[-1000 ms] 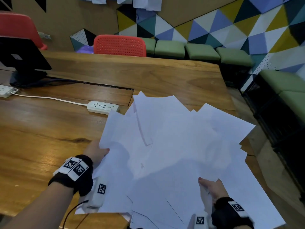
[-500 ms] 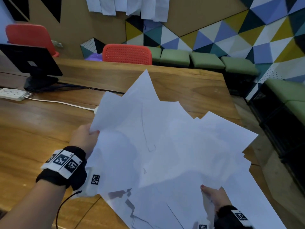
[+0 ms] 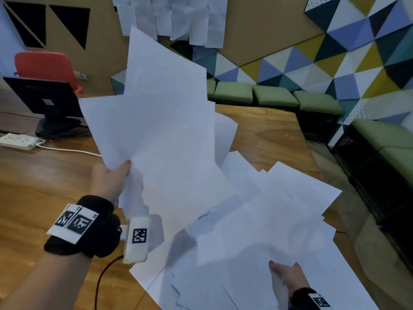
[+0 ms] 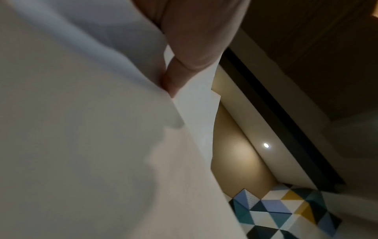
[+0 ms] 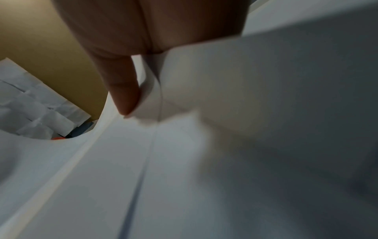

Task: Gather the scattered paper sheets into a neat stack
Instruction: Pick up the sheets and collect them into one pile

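Several white paper sheets [image 3: 169, 139] form one loose, fanned bundle above the wooden table [image 3: 263, 135]. My left hand [image 3: 111, 177] pinches the bundle's left edge, thumb on top, and that side stands raised and tilted up. My right hand [image 3: 283, 276] pinches the near right part, where the sheets [image 3: 279, 220] lie lower and flatter. In the left wrist view the paper [image 4: 81, 129] fills the frame beside my thumb [image 4: 175, 77]. In the right wrist view a thumb [image 5: 124, 92] presses on the paper [image 5: 225, 145]. The fingers under the sheets are hidden.
A black monitor [image 3: 44, 101] and a white power strip [image 3: 19, 141] with its cable sit at the table's left. A red chair [image 3: 44, 68] stands behind. Green cushioned seats [image 3: 274, 99] line the patterned wall at right. More papers [image 3: 174, 16] hang on the wall.
My left hand has lifted the bundle's left side well off the table, tilting the sheets up. My right hand keeps its grip low at the near right.
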